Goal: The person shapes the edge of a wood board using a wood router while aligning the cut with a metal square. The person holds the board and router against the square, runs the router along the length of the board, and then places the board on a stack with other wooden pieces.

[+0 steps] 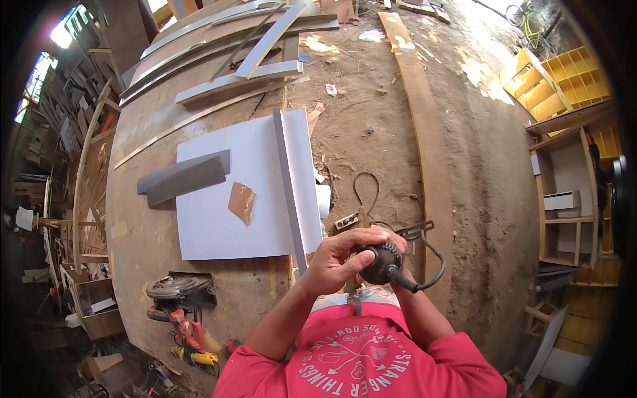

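The table [136,242] spreads out at ten o'clock from me, bearing the white panel [219,235]. A long grey strip [289,189] runs near the panel's three o'clock side; I'd judge the work partway — the strip looks placed, but I can't tell whether it's fixed. Just in front of my body, at twelve o'clock, is the black power tool [379,265], my left hand [342,257] clamped on it. My right hand [397,240] meets it there, mostly hidden, its grip unclear. A brown scrap [241,203] lies uncleared on the panel.
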{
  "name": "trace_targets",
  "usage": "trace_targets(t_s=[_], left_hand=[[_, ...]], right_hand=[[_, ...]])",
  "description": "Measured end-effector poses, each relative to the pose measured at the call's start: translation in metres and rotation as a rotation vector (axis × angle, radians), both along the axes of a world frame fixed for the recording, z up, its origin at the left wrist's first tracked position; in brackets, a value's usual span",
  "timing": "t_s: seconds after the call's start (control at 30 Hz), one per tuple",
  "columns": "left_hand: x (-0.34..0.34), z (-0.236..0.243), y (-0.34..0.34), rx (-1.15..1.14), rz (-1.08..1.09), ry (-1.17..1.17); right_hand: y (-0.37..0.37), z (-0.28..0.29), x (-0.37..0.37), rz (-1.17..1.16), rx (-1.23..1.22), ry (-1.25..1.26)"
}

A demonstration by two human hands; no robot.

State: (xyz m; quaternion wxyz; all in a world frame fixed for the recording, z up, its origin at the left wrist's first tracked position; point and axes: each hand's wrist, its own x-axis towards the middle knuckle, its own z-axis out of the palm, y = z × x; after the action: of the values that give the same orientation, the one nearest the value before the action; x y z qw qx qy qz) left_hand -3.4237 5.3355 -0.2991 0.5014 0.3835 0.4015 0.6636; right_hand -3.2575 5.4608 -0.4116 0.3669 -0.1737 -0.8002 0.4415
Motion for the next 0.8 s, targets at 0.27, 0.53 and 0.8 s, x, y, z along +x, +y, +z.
trace_targets(t_s=[0.27, 0.53, 0.8], left_hand=[[-0.074, -0.086, -0.003, -0.361, 0.422, 0.471], [-0.164, -0.232, 0.031, -0.464, 0.811, 1.131], [-0.119, -0.200, 0.101, -0.768, 0.611, 1.279]], right_hand=[[-0.022, -0.014, 0.022, 0.025, -0.034, -0.068], [-0.058, -0.016, 0.020, 0.033, -0.140, -0.095], [-0.084, -0.047, 0.019, 0.052, -0.127, -0.147]])
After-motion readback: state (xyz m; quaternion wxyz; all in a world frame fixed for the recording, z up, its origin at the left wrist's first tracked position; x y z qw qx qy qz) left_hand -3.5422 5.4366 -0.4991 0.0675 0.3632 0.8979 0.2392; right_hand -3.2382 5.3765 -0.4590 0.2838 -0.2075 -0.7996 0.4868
